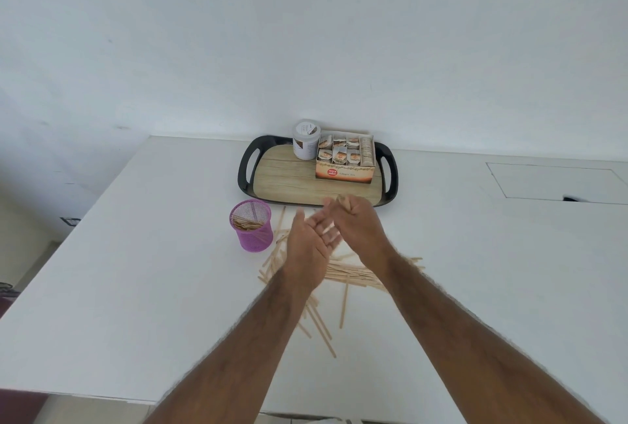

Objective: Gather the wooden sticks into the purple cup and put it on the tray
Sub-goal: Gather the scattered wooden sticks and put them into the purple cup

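A plain white wall [306,33] fills the upper half of the view, and a white desk [136,270] runs up flush against it. On the right side of the desk a thin outline marks a rectangular hatch [557,182] set in the top. A strip of paler floor shows past the left edge of the desk.

A black-rimmed tray [246,165] with a wood-look base sits at the back, against the wall. It carries a white jar [306,141] and an open tea box [345,165], side by side at its far end.

The purple mesh cup [253,230] stands upright on the desk just in front of the tray's left corner, with some sticks already inside. More sticks [343,301] lie scattered loose on the desk, beside the cup and under both forearms.

The left hand [307,240] is spread, palm turned inward. The right hand [356,223] is curled round a few sticks, near the tray's front rim; both are blurred
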Demonstrator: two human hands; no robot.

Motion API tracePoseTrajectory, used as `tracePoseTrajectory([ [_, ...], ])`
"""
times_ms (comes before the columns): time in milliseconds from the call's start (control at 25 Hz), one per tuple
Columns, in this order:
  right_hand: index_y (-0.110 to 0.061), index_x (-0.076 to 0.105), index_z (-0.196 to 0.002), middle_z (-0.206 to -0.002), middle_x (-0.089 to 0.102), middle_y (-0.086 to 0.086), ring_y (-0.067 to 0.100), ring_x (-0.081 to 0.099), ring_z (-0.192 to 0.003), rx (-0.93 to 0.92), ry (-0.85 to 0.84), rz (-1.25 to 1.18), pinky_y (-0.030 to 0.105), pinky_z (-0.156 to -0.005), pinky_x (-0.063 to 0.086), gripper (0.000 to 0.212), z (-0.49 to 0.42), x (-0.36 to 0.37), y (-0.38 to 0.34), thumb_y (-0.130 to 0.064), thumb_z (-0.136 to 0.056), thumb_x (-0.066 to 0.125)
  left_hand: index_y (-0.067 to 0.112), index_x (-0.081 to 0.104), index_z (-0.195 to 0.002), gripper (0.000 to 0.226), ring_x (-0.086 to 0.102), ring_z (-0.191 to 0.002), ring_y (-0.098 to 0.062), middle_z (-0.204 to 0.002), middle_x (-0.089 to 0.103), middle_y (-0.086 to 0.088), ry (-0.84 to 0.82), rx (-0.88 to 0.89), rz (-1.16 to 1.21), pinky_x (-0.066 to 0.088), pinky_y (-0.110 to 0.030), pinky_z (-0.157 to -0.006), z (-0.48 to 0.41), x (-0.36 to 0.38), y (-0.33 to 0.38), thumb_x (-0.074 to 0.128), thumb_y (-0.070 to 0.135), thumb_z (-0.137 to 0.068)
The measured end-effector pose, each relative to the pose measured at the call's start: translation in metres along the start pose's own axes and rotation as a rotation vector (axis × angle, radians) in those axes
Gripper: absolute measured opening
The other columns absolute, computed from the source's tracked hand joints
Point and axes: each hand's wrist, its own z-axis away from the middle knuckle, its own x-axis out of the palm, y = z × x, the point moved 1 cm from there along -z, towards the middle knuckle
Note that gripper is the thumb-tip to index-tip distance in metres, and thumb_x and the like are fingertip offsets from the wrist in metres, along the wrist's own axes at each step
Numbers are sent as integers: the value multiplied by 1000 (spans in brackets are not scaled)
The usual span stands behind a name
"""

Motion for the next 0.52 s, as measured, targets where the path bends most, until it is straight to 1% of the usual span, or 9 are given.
tracePoseTrajectory([
  [40, -22, 43, -58, -53, 37, 1, 21, 31, -48, 14, 30, -178, 28, -47, 27, 46, -1, 2, -5, -27, -99, 63, 4, 63, -124, 67, 64, -120, -31, -127, 69, -20, -43, -76, 94, 45, -45, -108, 4, -2, -11, 23, 56, -107],
  [120, -14, 50, -64, -52, 40, 6, 20, 31, -42, 11, 41, -420, 27, -44, 29, 40, -3, 8, -12, -27, -99, 65, 1, 63, -123, 70, 70, -112, -30, -120, 72, -20, -112, -167, 262, 49, -43, -102, 11, -3, -25, 23, 56, -106],
  [160, -11, 52, -64, -51, 44, 7, 19, 34, -40, -2, 43, -477, 26, -43, 32, 39, -3, 11, -12, -25, -98, 67, 0, 66, -121, 70, 70, -112, -29, -119, 72, -20, -140, -185, 338, 47, -43, -105, 12, -2, -27, 23, 55, -107],
  [240, -9, 52, -59, -52, 48, 12, 22, 39, -40, -31, 41, -515, 26, -44, 37, 42, -4, 16, -13, -22, -97, 68, -2, 74, -111, 68, 67, -114, -28, -115, 73, -19, -171, -178, 464, 38, -40, -117, 7, 3, -24, 26, 47, -108],
  [280, -11, 51, -57, -53, 48, 13, 23, 41, -42, -35, 54, -519, 26, -45, 38, 45, -3, 18, -13, -20, -97, 67, -1, 76, -106, 65, 67, -112, -28, -110, 73, -19, -172, -160, 482, 37, -39, -118, 5, 4, -20, 27, 42, -109],
  [320, -13, 50, -54, -55, 50, 15, 24, 43, -44, -30, 84, -517, 27, -48, 40, 47, -3, 19, -12, -20, -99, 64, -1, 76, -104, 60, 67, -107, -27, -106, 73, -18, -169, -138, 468, 39, -38, -115, 4, 6, -17, 29, 37, -109],
  [360, -14, 49, -53, -57, 51, 17, 26, 45, -48, -19, 120, -503, 30, -51, 42, 49, -2, 19, -12, -22, -100, 62, 0, 74, -104, 55, 68, -100, -27, -102, 72, -17, -162, -121, 438, 43, -37, -108, 4, 8, -13, 30, 33, -109],
  [440, -8, 49, -58, -62, 53, 22, 30, 48, -54, -7, 180, -468, 37, -57, 45, 49, -2, 17, -9, -28, -102, 59, 0, 69, -103, 47, 68, -89, -25, -95, 70, -16, -145, -100, 403, 50, -35, -92, 5, 11, -9, 32, 29, -109],
  [520, 0, 50, -63, -61, 50, 22, 29, 49, -53, -15, 220, -473, 36, -56, 46, 50, 0, 17, -10, -29, -103, 57, 4, 68, -100, 41, 69, -82, -24, -91, 70, -14, -133, -103, 357, 55, -34, -79, 6, 12, -7, 35, 25, -109],
])
